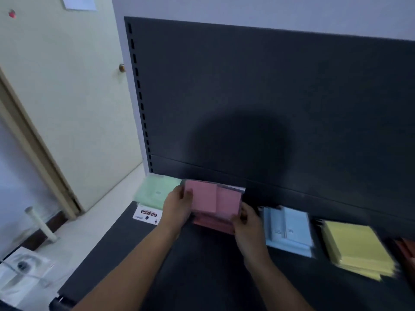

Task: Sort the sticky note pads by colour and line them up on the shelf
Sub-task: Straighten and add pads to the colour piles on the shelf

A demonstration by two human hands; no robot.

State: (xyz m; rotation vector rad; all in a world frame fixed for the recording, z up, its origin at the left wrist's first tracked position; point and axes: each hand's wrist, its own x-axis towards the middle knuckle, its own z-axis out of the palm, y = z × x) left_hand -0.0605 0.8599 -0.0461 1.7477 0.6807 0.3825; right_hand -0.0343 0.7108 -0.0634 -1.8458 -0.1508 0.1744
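Note:
Pink sticky note pads (212, 199) sit stacked on the dark shelf (202, 272) near its back panel. My left hand (179, 204) grips the stack's left edge, thumb on top. My right hand (246, 221) holds its right front corner. Green pads (155, 191) lie to the left at the shelf's end, with a white label card (147, 215) in front of them. To the right lie blue pads (288, 230), then a yellow pile (357, 249). An orange-red pile (406, 249) shows at the right border, partly cut off.
A dark back panel (269, 97) with a slotted upright rises behind the shelf. A cream door (67, 97) stands to the left. On the floor at lower left lie a white tube (40, 223) and clear plastic packaging (20, 270).

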